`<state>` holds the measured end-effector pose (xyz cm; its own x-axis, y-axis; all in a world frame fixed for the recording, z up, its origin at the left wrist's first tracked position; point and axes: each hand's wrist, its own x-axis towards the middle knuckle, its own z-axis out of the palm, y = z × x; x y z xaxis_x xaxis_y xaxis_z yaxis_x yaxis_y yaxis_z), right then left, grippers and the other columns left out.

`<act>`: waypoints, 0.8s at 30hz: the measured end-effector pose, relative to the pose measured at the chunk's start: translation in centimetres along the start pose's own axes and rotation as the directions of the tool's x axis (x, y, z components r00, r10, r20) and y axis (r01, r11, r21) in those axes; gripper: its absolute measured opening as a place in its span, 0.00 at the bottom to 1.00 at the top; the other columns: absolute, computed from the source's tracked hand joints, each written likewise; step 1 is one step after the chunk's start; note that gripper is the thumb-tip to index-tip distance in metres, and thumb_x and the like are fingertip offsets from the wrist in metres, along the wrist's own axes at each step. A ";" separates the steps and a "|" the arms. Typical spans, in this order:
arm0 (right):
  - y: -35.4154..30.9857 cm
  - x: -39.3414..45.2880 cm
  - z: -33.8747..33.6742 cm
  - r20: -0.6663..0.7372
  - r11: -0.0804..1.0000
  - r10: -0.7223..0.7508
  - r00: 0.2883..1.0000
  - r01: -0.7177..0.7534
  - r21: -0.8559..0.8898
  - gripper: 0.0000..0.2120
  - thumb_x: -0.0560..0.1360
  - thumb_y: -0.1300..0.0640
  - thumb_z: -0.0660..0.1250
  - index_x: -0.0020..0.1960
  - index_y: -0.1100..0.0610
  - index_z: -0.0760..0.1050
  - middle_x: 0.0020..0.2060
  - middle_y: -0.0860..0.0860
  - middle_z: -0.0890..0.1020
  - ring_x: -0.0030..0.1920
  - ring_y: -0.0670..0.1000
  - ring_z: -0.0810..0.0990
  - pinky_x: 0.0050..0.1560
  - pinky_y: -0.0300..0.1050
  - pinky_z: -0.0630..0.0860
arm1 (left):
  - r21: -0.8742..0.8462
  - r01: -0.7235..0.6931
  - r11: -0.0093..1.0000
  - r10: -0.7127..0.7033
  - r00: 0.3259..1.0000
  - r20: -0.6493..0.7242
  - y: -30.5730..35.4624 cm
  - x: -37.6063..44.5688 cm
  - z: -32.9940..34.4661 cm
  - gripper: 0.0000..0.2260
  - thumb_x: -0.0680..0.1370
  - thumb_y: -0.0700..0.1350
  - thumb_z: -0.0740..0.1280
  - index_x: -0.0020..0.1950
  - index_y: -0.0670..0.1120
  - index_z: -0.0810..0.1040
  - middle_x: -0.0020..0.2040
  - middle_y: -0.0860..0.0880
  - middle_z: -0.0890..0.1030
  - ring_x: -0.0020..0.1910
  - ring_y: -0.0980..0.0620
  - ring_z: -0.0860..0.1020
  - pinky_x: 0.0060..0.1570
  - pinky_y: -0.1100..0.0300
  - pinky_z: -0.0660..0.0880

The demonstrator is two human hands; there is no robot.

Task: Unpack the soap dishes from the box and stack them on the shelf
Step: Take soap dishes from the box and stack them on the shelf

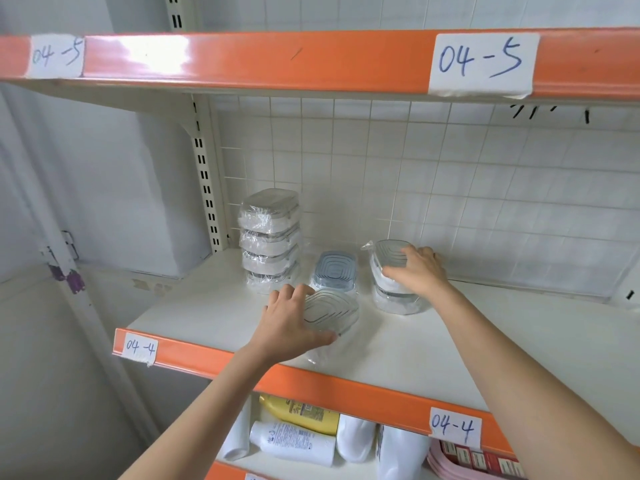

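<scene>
Shelf: we saw the white shelf (415, 344) marked 04-4 across the middle of the frame, with an orange front edge.
Tall stack: four wrapped soap dishes (270, 240) stood piled at centre left, near the slotted upright (207, 188).
Single dish: one bluish soap dish (334, 268) sat on the shelf, just right of the tall stack and behind our left hand.
Left hand: our left hand (294, 320) gripped a clear wrapped soap dish (332, 311) near the shelf's front edge, fingers curled over its left side and thumb along its near rim.
Right hand: our right hand (419, 268) held the top dish (388, 258) of a short pile (398, 296) at centre right, fingers curved over it; that dish was tilted, and we judged it not yet settled.
Box: we could not see the box anywhere in the frame, so how many dishes were left to unpack was not shown.
Progress: we judged the work partly done, with several dishes shelved and two in hand to be placed.
Lower shelf: bottles (298, 431) lay below, at the bottom centre of the frame.
</scene>
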<state>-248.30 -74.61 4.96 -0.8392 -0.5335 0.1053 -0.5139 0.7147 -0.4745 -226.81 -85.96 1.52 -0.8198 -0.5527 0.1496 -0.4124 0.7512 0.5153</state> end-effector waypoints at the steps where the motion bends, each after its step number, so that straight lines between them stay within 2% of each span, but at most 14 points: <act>1: 0.0 -0.1 -0.2 0.023 0.999 -0.003 1.000 0.004 -0.041 0.31 0.72 0.42 0.65 0.71 0.53 0.63 0.67 0.57 0.65 0.70 0.57 0.60 0.65 0.50 0.63 | -0.052 -0.013 0.999 0.012 1.000 -0.017 0.0 0.1 -0.3 0.41 0.58 0.65 0.70 0.66 0.50 0.66 0.58 0.51 0.68 0.62 0.50 0.64 0.61 0.58 0.65; 3: 0.1 -0.4 -0.9 0.003 0.992 -0.048 0.999 0.048 -0.119 0.31 0.72 0.38 0.64 0.71 0.51 0.65 0.70 0.55 0.63 0.71 0.57 0.58 0.67 0.50 0.60 | -0.192 -0.040 0.981 0.030 0.998 -0.054 0.2 0.3 -1.1 0.43 0.52 0.67 0.66 0.64 0.49 0.67 0.56 0.52 0.70 0.60 0.52 0.67 0.56 0.62 0.65; 4: 0.0 -0.8 -1.4 -0.039 0.992 -0.099 0.994 0.096 -0.084 0.30 0.73 0.38 0.63 0.70 0.51 0.67 0.71 0.54 0.63 0.72 0.55 0.59 0.68 0.49 0.58 | -0.275 -0.046 0.960 0.031 0.998 -0.058 0.3 0.4 -1.6 0.43 0.51 0.66 0.66 0.63 0.48 0.68 0.56 0.52 0.71 0.60 0.53 0.68 0.55 0.63 0.64; 6: -0.1 -1.9 -2.6 -0.044 0.953 -0.195 0.980 0.200 0.226 0.23 0.74 0.43 0.65 0.66 0.51 0.72 0.69 0.50 0.67 0.69 0.50 0.65 0.67 0.45 0.62 | -0.436 -0.026 0.899 0.030 1.000 0.003 0.7 0.8 -2.5 0.44 0.51 0.64 0.69 0.64 0.48 0.67 0.58 0.52 0.73 0.61 0.55 0.70 0.57 0.64 0.64; 7: 0.0 -2.6 -3.2 0.049 0.876 -0.252 0.967 0.206 0.436 0.19 0.75 0.45 0.66 0.63 0.50 0.74 0.66 0.48 0.71 0.66 0.47 0.70 0.64 0.41 0.66 | -0.504 -0.011 0.864 0.044 0.998 0.052 0.8 1.0 -2.8 0.43 0.52 0.63 0.71 0.64 0.49 0.66 0.60 0.53 0.73 0.62 0.55 0.70 0.60 0.62 0.65; 8: 0.2 -3.5 -3.8 0.190 0.788 -0.339 0.921 0.167 0.593 0.18 0.74 0.45 0.67 0.62 0.48 0.74 0.65 0.47 0.74 0.63 0.43 0.72 0.62 0.37 0.68 | -0.561 -0.004 0.828 0.069 0.993 0.094 1.0 1.3 -3.0 0.42 0.53 0.61 0.72 0.64 0.50 0.67 0.61 0.53 0.74 0.63 0.55 0.71 0.63 0.60 0.66; 9: 0.6 -4.2 -4.2 0.314 0.745 -0.420 0.851 0.126 0.655 0.20 0.72 0.44 0.68 0.63 0.46 0.73 0.66 0.46 0.74 0.64 0.41 0.72 0.63 0.37 0.68 | -0.604 -0.008 0.797 0.103 0.987 0.123 1.3 1.5 -3.0 0.40 0.54 0.59 0.74 0.63 0.51 0.67 0.62 0.54 0.75 0.64 0.55 0.71 0.65 0.57 0.67; 11: 1.8 -5.0 -4.5 0.454 0.750 -0.486 0.747 0.091 0.655 0.30 0.67 0.44 0.72 0.67 0.43 0.69 0.69 0.46 0.70 0.69 0.42 0.66 0.69 0.41 0.63 | -0.648 -0.039 0.760 0.182 0.971 0.155 2.0 2.0 -2.7 0.37 0.55 0.57 0.75 0.62 0.52 0.68 0.62 0.54 0.75 0.65 0.56 0.71 0.66 0.56 0.68; 13: 3.0 -5.4 -4.6 0.473 0.769 -0.482 0.737 0.098 0.632 0.32 0.63 0.48 0.74 0.66 0.42 0.70 0.68 0.49 0.72 0.69 0.46 0.68 0.68 0.40 0.65 | -0.654 -0.073 0.753 0.247 0.952 0.179 2.8 2.5 -2.3 0.35 0.56 0.56 0.74 0.61 0.53 0.68 0.62 0.54 0.76 0.64 0.59 0.71 0.64 0.61 0.68; 16: 4.1 -6.3 -5.5 0.336 0.752 -0.427 0.840 0.123 0.647 0.27 0.61 0.52 0.74 0.60 0.43 0.74 0.58 0.41 0.78 0.58 0.40 0.76 0.53 0.30 0.71 | -0.592 -0.161 0.790 0.303 0.941 0.148 3.6 3.5 -1.3 0.34 0.59 0.59 0.73 0.62 0.50 0.71 0.61 0.54 0.77 0.62 0.61 0.73 0.63 0.64 0.68; 18: 4.8 -6.4 -6.4 0.192 0.732 -0.374 0.907 0.161 0.662 0.25 0.60 0.51 0.74 0.57 0.45 0.75 0.55 0.41 0.77 0.53 0.36 0.75 0.48 0.28 0.70 | -0.540 -0.212 0.815 0.272 0.962 0.032 3.9 4.2 -0.5 0.33 0.61 0.64 0.72 0.61 0.49 0.73 0.57 0.55 0.78 0.58 0.62 0.76 0.60 0.66 0.70; 20: 4.9 -6.1 -7.0 0.037 0.707 -0.319 0.947 0.212 0.675 0.25 0.60 0.52 0.76 0.55 0.47 0.75 0.52 0.42 0.75 0.47 0.32 0.74 0.43 0.23 0.68 | -0.566 -0.210 0.798 0.195 0.977 -0.088 4.4 4.8 0.1 0.27 0.67 0.64 0.70 0.57 0.47 0.75 0.54 0.54 0.80 0.54 0.60 0.78 0.53 0.69 0.72; 22: 4.7 -5.3 -7.1 -0.103 0.736 -0.239 0.966 0.249 0.629 0.24 0.63 0.52 0.79 0.55 0.47 0.74 0.54 0.42 0.74 0.49 0.31 0.72 0.43 0.21 0.66 | -0.510 -0.227 0.830 0.146 0.970 -0.195 4.7 5.8 0.6 0.15 0.75 0.57 0.66 0.51 0.46 0.76 0.49 0.52 0.80 0.49 0.55 0.78 0.45 0.72 0.71; 24: 4.0 -4.0 -6.6 -0.217 0.782 -0.151 0.965 0.250 0.571 0.24 0.64 0.51 0.78 0.57 0.49 0.73 0.56 0.45 0.71 0.55 0.37 0.72 0.47 0.25 0.66 | -0.369 -0.246 0.897 0.157 0.954 -0.253 4.8 7.2 1.1 0.10 0.78 0.53 0.63 0.50 0.47 0.77 0.47 0.50 0.79 0.50 0.52 0.77 0.47 0.67 0.72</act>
<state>-248.15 -66.60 8.40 -0.7706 -0.5243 0.3623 -0.5102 0.1667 -0.8438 -235.11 -85.88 4.18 -0.7468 -0.5007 0.4377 -0.0220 0.6764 0.7362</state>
